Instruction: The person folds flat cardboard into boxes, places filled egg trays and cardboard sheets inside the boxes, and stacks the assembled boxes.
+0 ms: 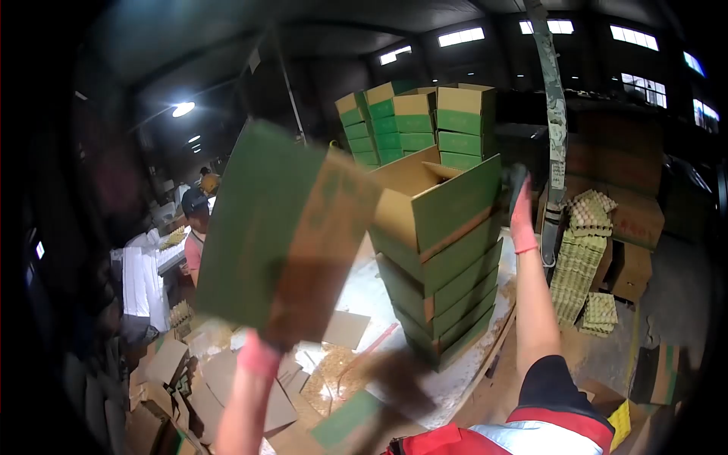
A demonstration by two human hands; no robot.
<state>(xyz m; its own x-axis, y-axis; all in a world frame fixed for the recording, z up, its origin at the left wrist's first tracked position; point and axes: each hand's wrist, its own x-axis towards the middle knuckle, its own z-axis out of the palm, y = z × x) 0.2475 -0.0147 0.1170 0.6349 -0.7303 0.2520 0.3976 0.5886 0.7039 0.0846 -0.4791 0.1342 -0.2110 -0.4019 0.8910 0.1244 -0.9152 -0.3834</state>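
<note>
My left hand (262, 355), in a pink glove, is raised at the lower edge of a green and brown cardboard box (258, 227), blurred by motion. It grips the box, though the fingers are hidden behind it. To the right stands a tall stack of nested green cardboard boxes (455, 250), the top one with its mouth upward. My right hand (522, 208), gloved in pink with a dark part by the fingers, is held up just beside the stack's right side. Its fingers look stretched out, seen edge-on, and nothing plainly shows in them.
Behind the stack rise more green and tan boxes (447, 121). A pole (556, 121) stands at right, near piled egg trays (580, 262). Loose cardboard pieces (208, 402) litter the lower left. A person (196, 220) is farther back at left, by a white-covered table (144, 280).
</note>
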